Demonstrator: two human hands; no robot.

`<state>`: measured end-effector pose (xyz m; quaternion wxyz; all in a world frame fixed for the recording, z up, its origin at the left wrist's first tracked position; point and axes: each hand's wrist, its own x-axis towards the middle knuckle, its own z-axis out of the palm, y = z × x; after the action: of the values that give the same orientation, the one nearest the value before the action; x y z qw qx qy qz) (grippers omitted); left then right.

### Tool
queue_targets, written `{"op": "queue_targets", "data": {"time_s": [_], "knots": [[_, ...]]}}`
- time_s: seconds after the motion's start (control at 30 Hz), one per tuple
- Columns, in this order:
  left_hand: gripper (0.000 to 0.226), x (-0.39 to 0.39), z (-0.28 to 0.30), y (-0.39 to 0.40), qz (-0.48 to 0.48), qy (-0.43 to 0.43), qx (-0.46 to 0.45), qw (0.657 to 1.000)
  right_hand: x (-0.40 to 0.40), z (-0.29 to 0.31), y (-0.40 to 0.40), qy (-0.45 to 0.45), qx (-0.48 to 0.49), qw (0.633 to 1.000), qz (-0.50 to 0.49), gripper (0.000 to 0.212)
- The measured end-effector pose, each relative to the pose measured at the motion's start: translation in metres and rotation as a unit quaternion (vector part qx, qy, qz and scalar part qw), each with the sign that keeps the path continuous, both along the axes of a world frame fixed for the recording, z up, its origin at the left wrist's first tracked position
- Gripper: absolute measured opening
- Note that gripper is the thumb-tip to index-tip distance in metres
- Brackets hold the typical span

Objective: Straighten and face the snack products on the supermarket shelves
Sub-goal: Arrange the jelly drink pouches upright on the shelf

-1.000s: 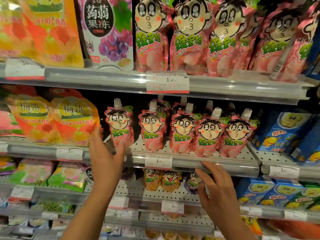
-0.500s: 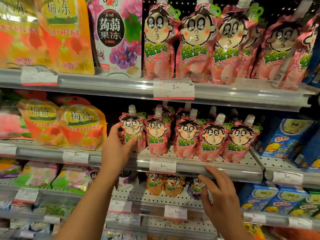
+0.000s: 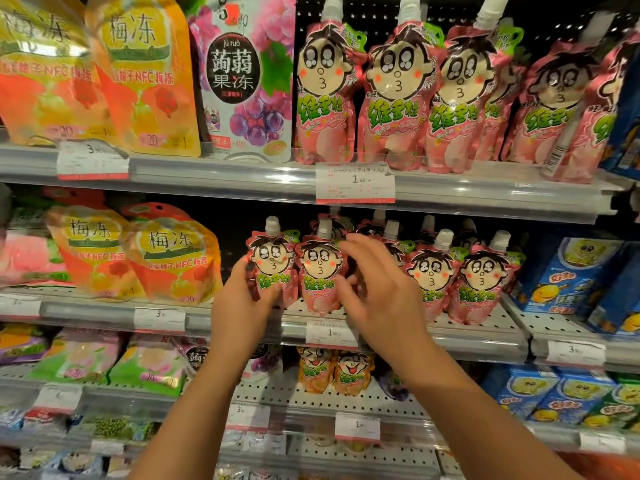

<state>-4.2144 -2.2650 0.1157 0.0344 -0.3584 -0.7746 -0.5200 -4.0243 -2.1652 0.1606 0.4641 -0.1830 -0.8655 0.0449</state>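
A row of pink cartoon-face jelly pouches with white caps stands on the middle shelf [image 3: 485, 341]. My left hand [image 3: 239, 306] grips the leftmost pouch [image 3: 272, 261] by its lower left side, thumb across the front. My right hand [image 3: 377, 289] hovers in front of the third pouch, which it mostly hides, fingers spread and loosely curled beside the second pouch [image 3: 320, 271]. I cannot tell whether those fingers touch a pouch. Two more pouches [image 3: 481, 282] stand upright to the right.
Larger pink pouches [image 3: 394, 95] and a grape jelly bag [image 3: 242, 74] fill the upper shelf. Orange bags [image 3: 169, 251] sit left of my hands, blue cartons [image 3: 568, 275] right. Orange-face pouches [image 3: 332, 372] stand on the shelf below. Price tags line the shelf rails.
My right hand rose from the shelf rail up to the pink pouches. My left hand closed on the leftmost pouch. The view moved closer and slightly up.
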Motion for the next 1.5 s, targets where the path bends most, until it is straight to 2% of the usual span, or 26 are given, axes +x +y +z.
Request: {"op": "queue_targets", "data": {"time_s": [0.13, 0.23, 0.37, 0.63, 0.73, 0.8, 0.9, 0.97, 1.03, 1.1, 1.17, 1.23, 1.33, 1.43, 1.5], "knots": [[0.064, -0.003, 0.000, 0.000, -0.002, -0.003, -0.006, 1.000, -0.037, 0.029, -0.002, -0.070, -0.048, 0.993, -0.077, 0.057], [0.060, -0.003, 0.000, 0.001, -0.001, -0.003, -0.017, 1.000, -0.046, 0.042, 0.006, -0.125, -0.085, 0.982, -0.116, 0.041], [0.063, -0.005, 0.003, 0.001, 0.004, -0.006, -0.029, 1.000, -0.037, 0.055, 0.015, -0.118, -0.123, 0.976, -0.134, 0.025], [0.062, 0.004, 0.008, 0.000, 0.004, -0.003, -0.041, 0.999, -0.036, 0.041, 0.035, -0.064, -0.159, 0.980, -0.104, 0.039], [0.065, 0.006, 0.007, 0.000, -0.001, 0.001, -0.046, 0.999, -0.041, 0.032, 0.040, -0.041, -0.194, 0.975, -0.100, 0.031], [0.067, 0.008, 0.007, 0.002, -0.010, -0.001, -0.045, 0.999, -0.039, 0.030, 0.038, -0.034, -0.188, 0.977, -0.093, 0.033], [0.074, 0.015, 0.008, 0.002, -0.018, -0.005, -0.048, 0.999, -0.022, 0.028, 0.024, -0.035, -0.123, 0.989, -0.076, 0.045], [0.077, 0.019, 0.009, 0.001, -0.024, -0.001, -0.042, 0.999, 0.003, 0.021, 0.012, 0.013, -0.106, 0.993, -0.046, 0.044], [0.077, 0.022, 0.009, 0.000, -0.032, 0.004, -0.032, 0.999, 0.037, 0.010, 0.006, 0.118, -0.066, 0.989, -0.053, 0.033], [0.077, 0.023, 0.009, -0.001, -0.030, 0.006, -0.031, 0.999, 0.078, -0.008, 0.017, 0.218, -0.056, 0.966, -0.126, 0.024], [0.076, 0.025, 0.007, -0.001, -0.026, 0.012, -0.031, 0.999, 0.115, -0.023, 0.038, 0.280, -0.132, 0.929, -0.202, 0.025], [0.075, 0.028, 0.006, 0.001, -0.021, 0.019, -0.032, 0.999, 0.140, -0.030, 0.063, 0.261, -0.222, 0.905, -0.253, 0.032], [0.074, 0.034, 0.007, 0.006, -0.011, 0.015, -0.033, 0.999, 0.156, -0.034, 0.090, 0.163, -0.311, 0.908, -0.230, 0.046], [0.074, 0.040, 0.010, 0.011, -0.001, 0.014, -0.041, 0.999, 0.159, -0.036, 0.106, 0.123, -0.330, 0.913, -0.203, 0.042], [0.074, 0.041, 0.011, 0.012, 0.002, 0.012, -0.041, 0.999, 0.159, -0.039, 0.112, 0.087, -0.338, 0.915, -0.203, 0.029]]}}
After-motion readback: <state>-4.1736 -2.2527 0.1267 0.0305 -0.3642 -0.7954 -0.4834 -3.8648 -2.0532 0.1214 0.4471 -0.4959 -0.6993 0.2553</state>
